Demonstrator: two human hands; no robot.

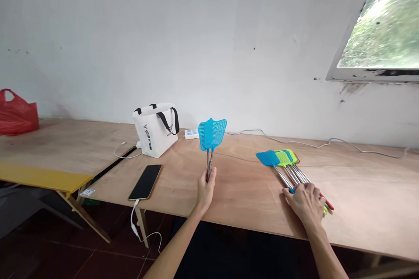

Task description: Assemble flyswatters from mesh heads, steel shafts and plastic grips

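My left hand (205, 187) is closed around the metal rods of blue fly swatters (211, 134), holding them upright above the wooden table (242, 183). Their blue mesh heads overlap at the top, and the lower handles are hidden in my fist. On the right, several fly swatters (284, 159) in blue, yellow-green and red lie in a fanned bunch, heads pointing away from me. Over their handles is my right hand (306, 205), its fingers curled on them and the thumb at a blue handle (291, 190). Part of the handles is covered by that hand.
A black phone (145, 182) lies plugged in at the front left edge. Behind it stand a white bag (155, 133) with black handles and a power strip (191, 134). A cable (294, 141) runs along the wall. Far left is a red plastic bag (18, 113).
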